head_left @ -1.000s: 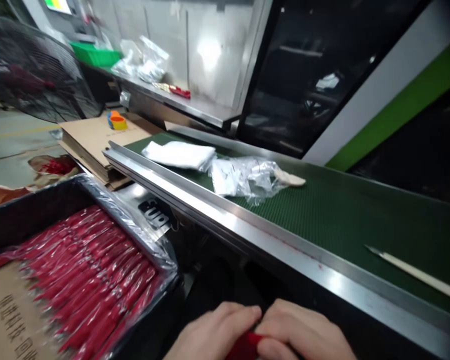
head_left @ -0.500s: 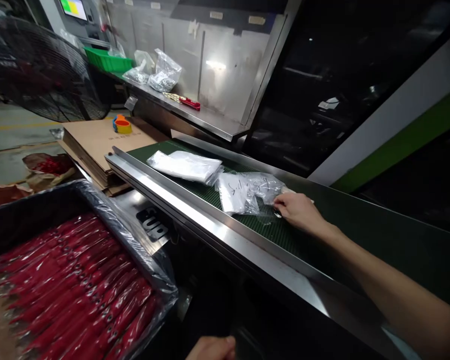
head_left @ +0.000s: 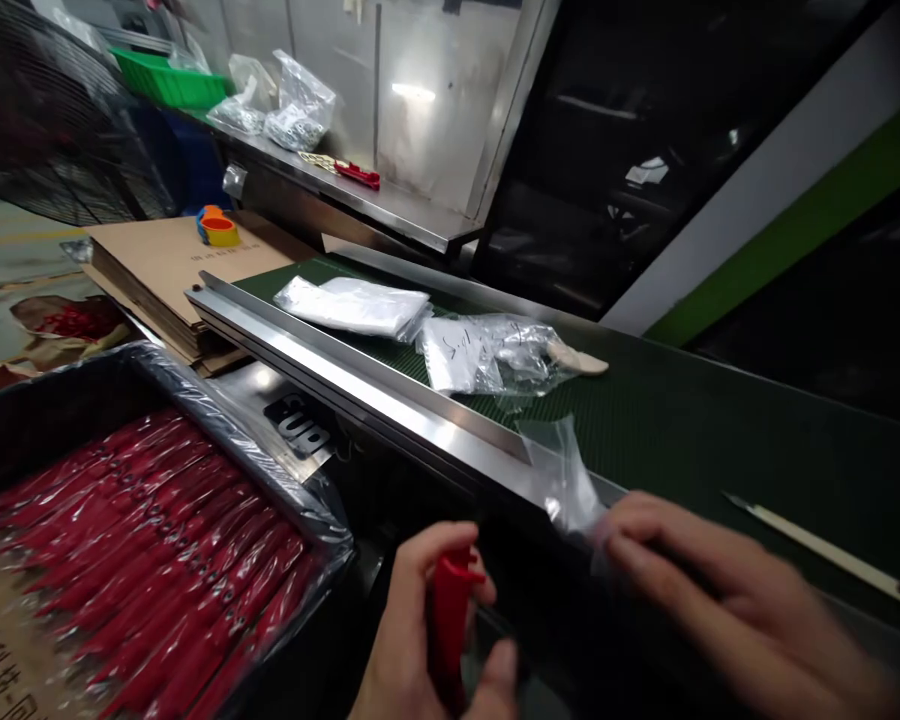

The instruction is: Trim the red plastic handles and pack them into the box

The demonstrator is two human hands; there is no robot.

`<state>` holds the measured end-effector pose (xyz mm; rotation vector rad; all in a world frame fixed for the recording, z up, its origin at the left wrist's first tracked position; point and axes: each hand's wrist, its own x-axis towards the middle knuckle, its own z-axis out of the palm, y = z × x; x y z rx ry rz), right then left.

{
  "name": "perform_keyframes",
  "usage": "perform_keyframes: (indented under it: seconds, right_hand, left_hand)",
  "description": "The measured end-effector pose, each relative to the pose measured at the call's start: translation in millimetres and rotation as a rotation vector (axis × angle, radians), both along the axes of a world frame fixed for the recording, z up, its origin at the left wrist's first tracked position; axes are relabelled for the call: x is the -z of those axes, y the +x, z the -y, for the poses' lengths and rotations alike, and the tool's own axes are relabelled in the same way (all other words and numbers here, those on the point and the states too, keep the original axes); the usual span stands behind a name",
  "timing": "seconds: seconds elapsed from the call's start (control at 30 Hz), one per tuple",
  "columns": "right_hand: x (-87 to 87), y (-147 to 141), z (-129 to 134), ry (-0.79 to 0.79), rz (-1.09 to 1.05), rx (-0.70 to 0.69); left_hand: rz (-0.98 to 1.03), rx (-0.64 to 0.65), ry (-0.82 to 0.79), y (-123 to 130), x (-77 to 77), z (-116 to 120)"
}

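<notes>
Gripping a slim red plastic piece [head_left: 448,622] upright, the person's left hand [head_left: 412,640] is closing its fingers around the piece's lower part, just above the black lower edge of the workstation. The right hand [head_left: 727,590], blurred, is pinching the edge of a clear plastic bag [head_left: 562,478] between its closed fingertips, and the bag is rising over a stainless steel rail [head_left: 360,385]. Beyond the rail, a green textured conveyor belt [head_left: 690,440] is carrying a folded white plastic sheet [head_left: 352,307] and a clear bag with handwriting [head_left: 457,355], and a pale wooden stick [head_left: 579,357] is poking out from under it. To the left, a black tray [head_left: 52,430] lined with clear film is holding rows of wrapped red pieces [head_left: 165,540].
</notes>
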<state>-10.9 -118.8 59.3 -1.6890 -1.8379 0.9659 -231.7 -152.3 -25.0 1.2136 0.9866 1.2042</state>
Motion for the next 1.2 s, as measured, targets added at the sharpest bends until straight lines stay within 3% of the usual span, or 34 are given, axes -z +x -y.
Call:
perform_keyframes:
  seconds: [0.03,0.1,0.17,0.23,0.3,0.43,0.63,0.8,0.9,1.03,1.2]
  right_hand:
    - [1.6,-7,15,-0.103,-0.074,-0.061]
    - [4.5,-15,38,-0.250,-0.157,-0.162]
    - [9.4,-14,50,-0.308,-0.188,-0.206]
    - [18.2,-8,58,-0.324,-0.201,-0.188]
    - [30.6,0,66,-0.328,-0.241,-0.120]
    - [52.1,11,83,-0.127,-0.358,0.145]
    - [49.8,9,98,-0.149,-0.295,0.077]
    - [54.0,6,110,-0.043,-0.329,0.182]
    - [61.9,6,120,0.030,-0.387,0.211]
    - [71.3,5,128,0.074,-0.432,0.226]
    - [84.3,3,132,0.149,-0.272,0.308]
  left_hand:
    - [-0.029,0.031,0.046,2,-4.9,-1]
    - [-0.040,0.220,0.049,7,-14.2,-4]
    - [0.041,0.416,-0.112,13,-19.4,-5]
    - [0.129,0.481,-0.290,20,-19.4,-3]
    - [0.144,0.457,-0.359,25,-16.2,3]
    - [0.062,0.413,-0.337,29,-10.9,13]
    - [-0.110,0.457,-0.199,32,-12.3,25]
    - [-0.218,0.455,-0.094,38,-8.9,34]
    - [-0.115,0.440,-0.158,42,-6.5,36]
    - [0.054,0.525,-0.350,46,-4.6,37]
    - [0.127,0.324,-0.341,49,-0.8,39]
